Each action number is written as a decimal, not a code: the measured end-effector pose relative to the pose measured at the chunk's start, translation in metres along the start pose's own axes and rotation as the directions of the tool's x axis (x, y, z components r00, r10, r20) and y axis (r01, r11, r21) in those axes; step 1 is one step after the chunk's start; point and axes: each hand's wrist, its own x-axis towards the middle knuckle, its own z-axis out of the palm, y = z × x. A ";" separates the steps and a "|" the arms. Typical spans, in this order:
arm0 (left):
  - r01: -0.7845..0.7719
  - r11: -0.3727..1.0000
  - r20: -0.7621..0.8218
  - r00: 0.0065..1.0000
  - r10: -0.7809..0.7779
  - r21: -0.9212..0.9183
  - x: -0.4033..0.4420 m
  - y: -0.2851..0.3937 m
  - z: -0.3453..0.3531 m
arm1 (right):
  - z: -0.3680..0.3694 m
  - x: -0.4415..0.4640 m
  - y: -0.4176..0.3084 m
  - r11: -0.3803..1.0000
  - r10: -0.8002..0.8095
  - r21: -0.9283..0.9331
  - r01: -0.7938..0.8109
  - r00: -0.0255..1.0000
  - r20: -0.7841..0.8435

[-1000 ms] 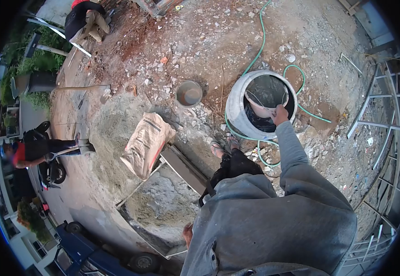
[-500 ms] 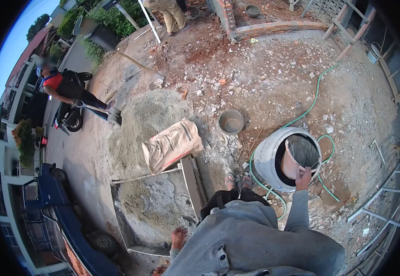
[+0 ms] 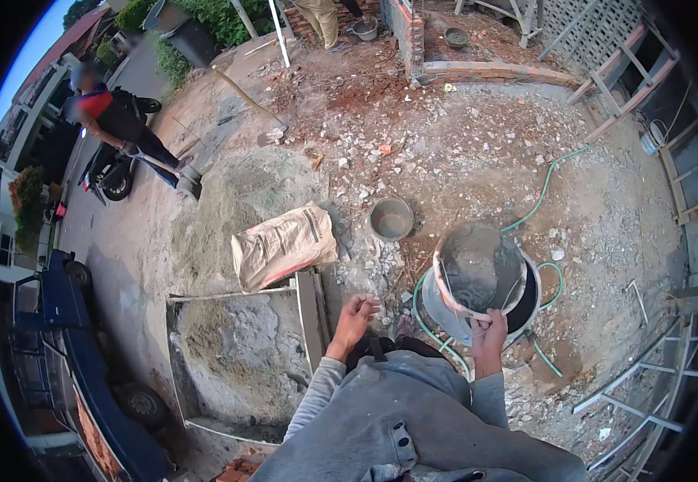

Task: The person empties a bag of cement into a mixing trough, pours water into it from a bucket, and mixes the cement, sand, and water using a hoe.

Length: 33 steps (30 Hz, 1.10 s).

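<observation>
My right hand (image 3: 489,331) is closed on the near rim of a bucket (image 3: 444,289), where its thin wire handle also runs. The bucket is tilted toward me over a round grey drum (image 3: 439,315), and its inside looks grey and wet. The drum's dark opening shows beside the bucket on the right. My left hand (image 3: 355,319) is raised in front of my body, left of the drum, with its fingers loosely bent, apart and holding nothing. A smaller round tub (image 3: 390,219) sits on the ground beyond it.
A green hose (image 3: 547,189) winds around the drum. To the left are a paper sack (image 3: 284,245), a framed mixing box (image 3: 309,313) with grey material and a sand pile (image 3: 244,189). A person (image 3: 112,120) stands there with a shovel. Metal frames (image 3: 646,386) lie at right.
The bucket has come up out of the drum's opening in my right hand and tipped toward me. My left hand has risen from low at my side toward the drum. The view has shifted slightly.
</observation>
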 end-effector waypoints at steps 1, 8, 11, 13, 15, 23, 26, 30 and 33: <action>-0.006 1.000 -0.007 1.000 0.006 -0.017 0.000 0.014 0.014 | 0.018 -0.013 0.003 0.998 0.044 -0.039 -0.043 0.999 0.032; 0.123 0.839 0.107 0.991 -0.077 -0.531 -0.035 0.026 0.009 | 0.116 -0.076 0.036 0.935 0.265 -0.293 -0.201 0.943 0.199; 0.083 0.805 -0.019 0.993 -0.117 -0.587 -0.057 0.037 -0.022 | 0.144 -0.087 0.066 0.906 0.369 -0.352 -0.234 0.845 0.387; -0.008 0.749 -0.076 0.995 -0.056 -0.663 -0.082 0.017 -0.050 | 0.149 -0.102 0.090 0.843 0.481 -0.448 -0.297 0.790 0.381; -0.085 0.702 -0.163 0.986 -0.045 -0.707 -0.102 0.002 -0.074 | 0.160 -0.124 0.115 0.791 0.553 -0.512 -0.333 0.747 0.368; -0.412 0.587 -0.511 0.860 -0.003 -0.697 -0.163 -0.030 -0.157 | 0.172 -0.171 0.230 0.546 0.780 -0.773 -0.322 0.532 0.329; -0.546 0.463 -0.647 0.759 -0.080 -0.698 -0.184 -0.050 -0.176 | 0.179 -0.198 0.257 0.449 0.848 -0.820 -0.356 0.459 0.265; -0.617 0.428 -0.738 0.640 -0.215 -0.660 -0.210 -0.046 -0.175 | 0.195 -0.222 0.276 0.235 0.917 -0.943 -0.235 0.376 0.135; -0.638 0.506 -0.814 0.442 -0.378 -0.581 -0.204 -0.083 -0.164 | 0.188 -0.195 0.312 -0.057 0.977 -0.963 -0.262 0.185 -0.108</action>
